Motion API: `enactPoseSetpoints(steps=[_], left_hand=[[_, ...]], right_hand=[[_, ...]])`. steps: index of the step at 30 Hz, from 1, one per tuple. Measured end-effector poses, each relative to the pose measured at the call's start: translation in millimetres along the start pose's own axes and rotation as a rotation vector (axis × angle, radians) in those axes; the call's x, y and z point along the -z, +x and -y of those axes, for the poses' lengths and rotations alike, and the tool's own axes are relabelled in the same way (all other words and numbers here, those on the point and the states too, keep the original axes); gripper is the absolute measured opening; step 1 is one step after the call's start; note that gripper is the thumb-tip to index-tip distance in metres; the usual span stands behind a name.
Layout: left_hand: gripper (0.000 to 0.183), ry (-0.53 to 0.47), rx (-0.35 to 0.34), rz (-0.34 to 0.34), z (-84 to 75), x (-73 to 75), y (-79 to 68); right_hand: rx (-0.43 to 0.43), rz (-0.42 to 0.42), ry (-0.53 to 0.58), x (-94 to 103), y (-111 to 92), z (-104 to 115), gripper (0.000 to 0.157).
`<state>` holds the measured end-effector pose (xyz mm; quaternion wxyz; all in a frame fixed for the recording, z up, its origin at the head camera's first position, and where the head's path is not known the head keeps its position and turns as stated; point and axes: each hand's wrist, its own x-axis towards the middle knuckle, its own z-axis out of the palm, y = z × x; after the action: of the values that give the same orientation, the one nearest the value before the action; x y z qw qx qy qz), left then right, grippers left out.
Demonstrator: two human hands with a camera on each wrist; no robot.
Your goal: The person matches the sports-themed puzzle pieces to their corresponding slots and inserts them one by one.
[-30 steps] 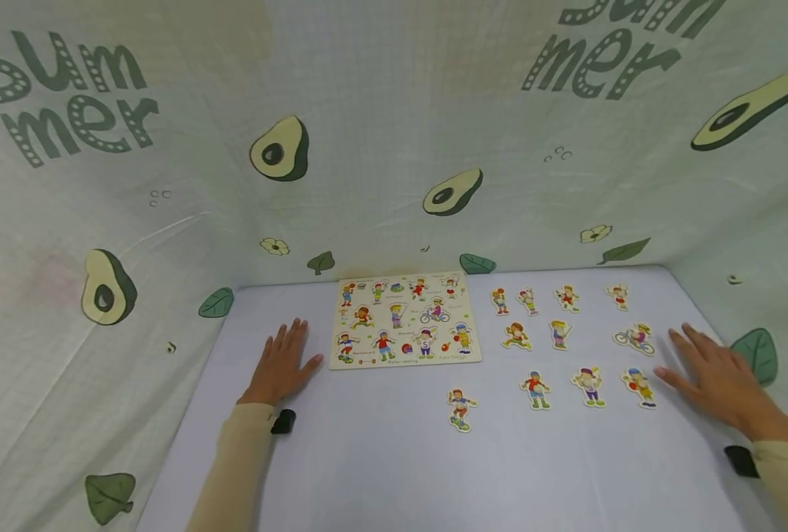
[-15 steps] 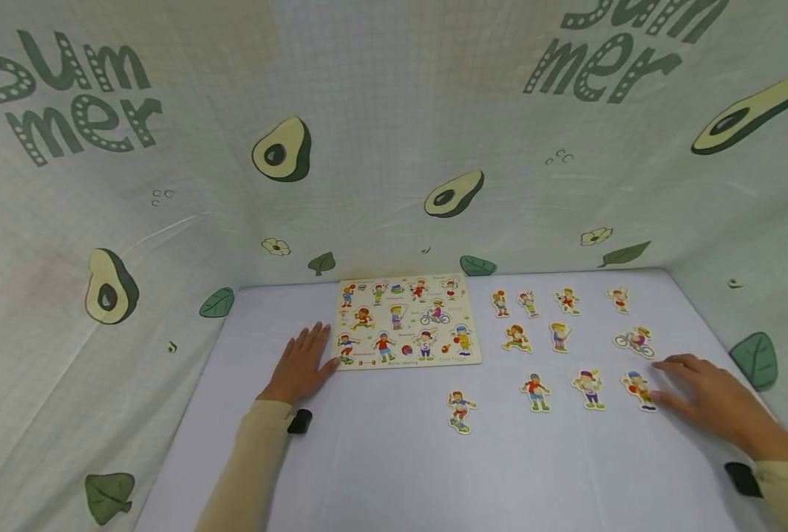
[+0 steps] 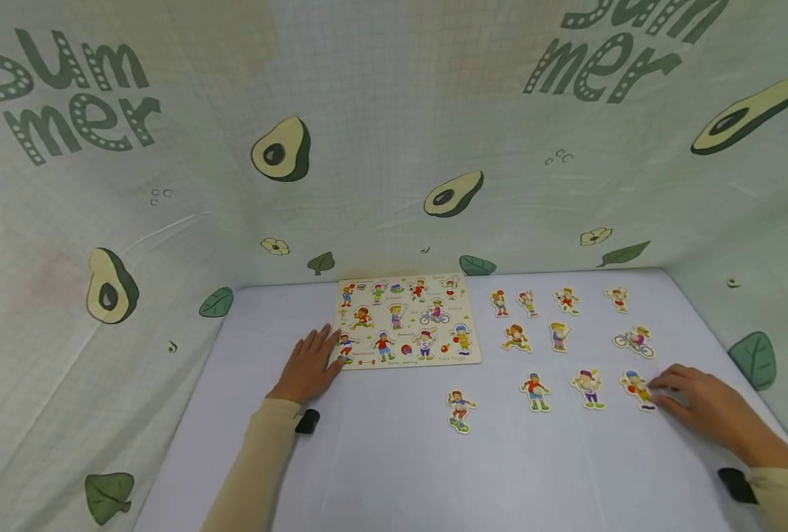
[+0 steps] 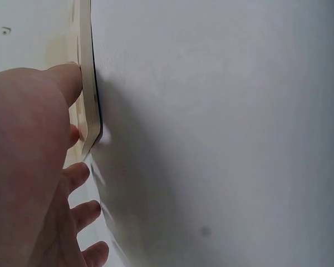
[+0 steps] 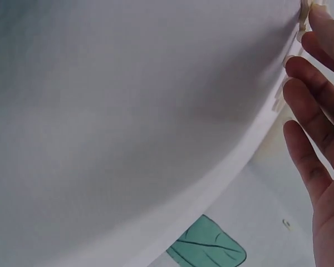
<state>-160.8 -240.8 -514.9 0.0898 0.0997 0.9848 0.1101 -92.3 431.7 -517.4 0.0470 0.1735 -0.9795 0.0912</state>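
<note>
My left hand (image 3: 305,371) lies at the lower left corner of a wooden puzzle board (image 3: 403,362) printed with sports figures. In the left wrist view its thumb (image 4: 68,80) rests on the board's edge, and the other fingers are spread. My right hand (image 3: 707,410) is at the right side of a puzzle piece (image 3: 636,390), a figure in a blue cap. Its thumb and forefinger meet that edge, the piece still flat on the table. In the right wrist view the fingers (image 5: 303,103) are bent loosely and the contact is partly cut off.
Several other pieces lie in loose rows right of the board, among them a cyclist (image 3: 634,342), a baseball player (image 3: 589,389) and a skater (image 3: 535,392). A skateboarder piece (image 3: 460,411) lies nearest the front. A printed cloth (image 3: 367,148) hangs behind the white table (image 3: 401,465).
My left hand has slid right until its thumb reached the board. My right hand has come down and inward from beside the cyclist piece to the blue-capped piece, its fingers drawing together.
</note>
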Motion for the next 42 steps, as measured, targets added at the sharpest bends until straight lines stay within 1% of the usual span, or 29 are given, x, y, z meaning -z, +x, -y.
enactPoseSetpoints(steps=[5,7,10,16,21,25,29,34,38,42], left_hand=[[0.068,-0.003,0.008,0.012,-2.4,1.2,-1.5],[0.069,-0.002,0.011,0.019,-2.9,2.1,-1.8],[0.073,0.003,0.017,0.038,-2.8,3.0,-1.5],[0.077,0.006,0.006,0.044,-1.2,1.9,-0.5],[0.077,-0.006,0.010,0.043,-1.4,1.5,-1.0],[0.077,-0.011,0.019,0.046,-1.8,1.7,-1.0],[0.078,-0.009,0.031,0.056,-1.2,1.4,-0.1],[0.079,0.001,0.027,0.044,-0.1,0.0,0.2],[0.079,0.012,0.029,0.041,-0.6,-0.3,0.1],[0.079,0.020,0.033,0.042,-1.5,-0.4,0.6]], right_hand=[[-0.013,0.004,-0.001,0.4,2,4,0.036],[-0.008,0.000,-0.009,-0.3,4,7,0.038],[0.003,-0.007,-0.018,-1.3,7,10,0.035],[0.024,-0.021,-0.012,-0.7,13,15,0.025],[0.031,-0.006,-0.007,-0.7,16,16,0.024],[0.017,0.010,0.003,0.1,18,18,0.022],[0.032,-0.014,0.000,1.9,20,20,0.022],[0.078,-0.079,-0.016,6.5,25,24,0.025],[0.100,-0.104,-0.007,11.8,35,32,0.027],[0.148,-0.134,-0.002,16.1,48,41,0.029]])
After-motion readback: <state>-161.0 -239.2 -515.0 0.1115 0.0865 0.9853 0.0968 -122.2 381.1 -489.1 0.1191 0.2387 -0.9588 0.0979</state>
